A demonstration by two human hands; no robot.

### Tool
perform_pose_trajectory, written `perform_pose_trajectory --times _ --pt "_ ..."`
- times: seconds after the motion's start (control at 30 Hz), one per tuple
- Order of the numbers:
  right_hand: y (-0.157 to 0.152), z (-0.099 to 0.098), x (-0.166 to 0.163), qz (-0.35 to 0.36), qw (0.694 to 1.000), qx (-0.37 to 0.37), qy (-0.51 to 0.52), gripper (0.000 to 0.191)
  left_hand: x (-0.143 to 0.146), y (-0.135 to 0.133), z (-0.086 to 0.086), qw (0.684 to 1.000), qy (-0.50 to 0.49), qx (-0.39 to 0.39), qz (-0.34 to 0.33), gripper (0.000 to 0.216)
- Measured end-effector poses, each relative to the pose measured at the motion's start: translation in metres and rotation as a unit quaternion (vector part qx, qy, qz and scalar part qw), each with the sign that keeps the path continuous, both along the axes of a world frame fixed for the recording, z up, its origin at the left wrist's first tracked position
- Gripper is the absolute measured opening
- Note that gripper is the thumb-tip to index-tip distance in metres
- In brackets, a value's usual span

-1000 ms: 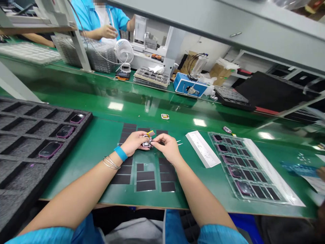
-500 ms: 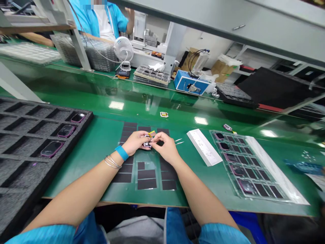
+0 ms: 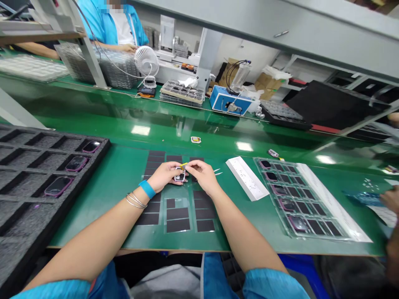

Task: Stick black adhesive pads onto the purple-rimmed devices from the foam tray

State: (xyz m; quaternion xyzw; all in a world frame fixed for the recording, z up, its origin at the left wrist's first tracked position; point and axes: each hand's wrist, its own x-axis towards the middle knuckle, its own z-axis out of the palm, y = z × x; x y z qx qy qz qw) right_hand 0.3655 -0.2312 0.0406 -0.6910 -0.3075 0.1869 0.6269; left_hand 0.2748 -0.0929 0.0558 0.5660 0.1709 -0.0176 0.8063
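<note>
My left hand (image 3: 164, 176) is closed around a small watch case (image 3: 180, 176) with a pale purple rim and a dark, partly white inside. A thin yellow strip (image 3: 183, 165) stands up at the top edge of the case. My right hand (image 3: 201, 173) pinches at the strip's right end with thumb and forefinger. Whether the strip is joined to the case is too small to tell. Tweezers (image 3: 218, 172) lie just right of my right hand, their tips showing. Below both hands, sheets of black rectangular stickers (image 3: 178, 213) lie on the green mat (image 3: 118, 174).
A black foam tray (image 3: 65, 214) at left holds several watch cases. To the right lie a white box (image 3: 247, 178) and a clear tray (image 3: 289, 232) of watch cases and black pieces. A small white-and-yellow part (image 3: 195, 140) lies ahead. A co-worker's hand (image 3: 391, 199) shows at far right.
My right fingers have risen from the inside of the watch case to the yellow strip, which now lies flatter. The case's inside shows more. A co-worker's hand has appeared at far right.
</note>
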Motion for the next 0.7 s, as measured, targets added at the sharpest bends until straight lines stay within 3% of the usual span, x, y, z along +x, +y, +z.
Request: perform_pose_trajectory --times 0.17,0.27,0.43,0.53,0.63,0.7 --pt "0.0 0.001 -0.004 -0.055 0.996 0.019 -0.06 0.016 -0.001 0.003 0.001 0.996 -0.007 -0.073 -0.047 0.028" --pt "-0.001 0.002 -0.007 -0.074 0.991 0.011 -0.109 0.014 0.0 0.001 -0.001 0.998 -0.01 -0.048 -0.043 0.032" --pt "0.0 0.004 -0.014 -0.095 0.972 -0.01 -0.215 0.008 0.0 -0.003 -0.002 1.0 0.017 -0.012 0.007 0.021" --pt "0.001 0.004 -0.015 -0.077 0.944 -0.003 -0.322 0.006 -0.001 -0.001 0.001 0.997 0.025 -0.075 0.026 0.02" --pt "0.0 0.004 -0.012 -0.034 0.895 -0.023 -0.445 0.013 -0.001 0.002 0.003 0.985 0.02 -0.168 0.039 0.023" --pt "0.0 0.003 -0.011 -0.009 0.876 -0.042 -0.481 0.016 -0.001 0.004 0.002 0.982 0.007 -0.184 0.048 0.022"
